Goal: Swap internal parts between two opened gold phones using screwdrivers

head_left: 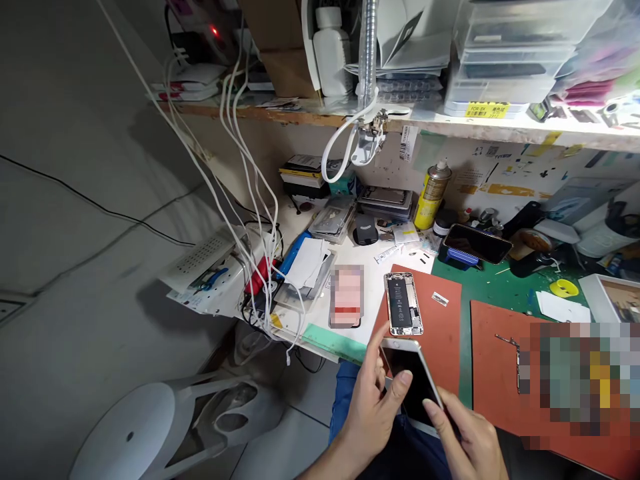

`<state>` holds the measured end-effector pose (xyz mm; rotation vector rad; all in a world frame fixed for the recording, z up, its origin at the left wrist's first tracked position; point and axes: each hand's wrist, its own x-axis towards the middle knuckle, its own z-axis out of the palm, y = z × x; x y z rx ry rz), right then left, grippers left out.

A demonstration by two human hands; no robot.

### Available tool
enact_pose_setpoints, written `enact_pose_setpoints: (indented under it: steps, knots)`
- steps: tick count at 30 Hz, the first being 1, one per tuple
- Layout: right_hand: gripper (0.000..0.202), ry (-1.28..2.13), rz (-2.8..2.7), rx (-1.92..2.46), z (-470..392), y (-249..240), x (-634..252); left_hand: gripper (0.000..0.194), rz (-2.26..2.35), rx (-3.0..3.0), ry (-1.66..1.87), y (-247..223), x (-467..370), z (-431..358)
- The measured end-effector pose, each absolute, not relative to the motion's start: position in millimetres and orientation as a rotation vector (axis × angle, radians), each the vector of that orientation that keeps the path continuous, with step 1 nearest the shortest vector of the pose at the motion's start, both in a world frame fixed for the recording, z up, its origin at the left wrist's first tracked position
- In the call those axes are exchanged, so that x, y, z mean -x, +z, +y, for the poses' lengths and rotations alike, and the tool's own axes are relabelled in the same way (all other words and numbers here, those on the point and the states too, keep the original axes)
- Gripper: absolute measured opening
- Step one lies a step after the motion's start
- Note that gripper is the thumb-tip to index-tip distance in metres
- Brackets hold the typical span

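A white-framed phone [416, 393] with a dark screen is tilted between my two hands, above my lap at the near table edge. My left hand [374, 403] grips its left side, with the thumb over the screen and the index finger stretched along the upper corner. On the lower right side, my right hand [467, 437] is closed around the edge, its thumb on the front. Just beyond lies an opened phone [404, 303] with its black battery and inner parts showing. It rests on a red-brown mat [445, 333], near a small silvery piece [440, 299].
Beyond the mat, a phone [477, 243] leans on a blue stand beside a yellow spray can [433, 193]. White cables [273, 267] hang at left. A blurred pink phone-shaped item [347, 293] lies left of the mat. A white stool [130, 433] stands below.
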<state>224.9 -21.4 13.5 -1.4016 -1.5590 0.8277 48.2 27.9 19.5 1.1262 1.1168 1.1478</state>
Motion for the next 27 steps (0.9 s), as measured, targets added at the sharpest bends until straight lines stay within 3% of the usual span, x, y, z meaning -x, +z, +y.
enact_pose_setpoints:
  steps: [5, 10, 16, 27]
  knots:
    - [0.046, 0.995, -1.072, 1.677, -24, 5, -249, 0.029, 1.58, -1.818, 1.148, 1, -5, 44]
    - [0.047, 0.813, -0.965, 1.747, -11, -19, -278, 0.035, 1.787, -1.888, 1.189, -16, 51, 73]
    - [0.05, 0.865, -0.925, 1.703, -5, -50, -292, 0.046, 1.818, -2.0, 1.11, -22, 73, 98]
    - [0.046, 0.923, -0.961, 1.693, -2, -45, -291, 0.042, 1.689, -2.022, 1.037, -14, 69, 134]
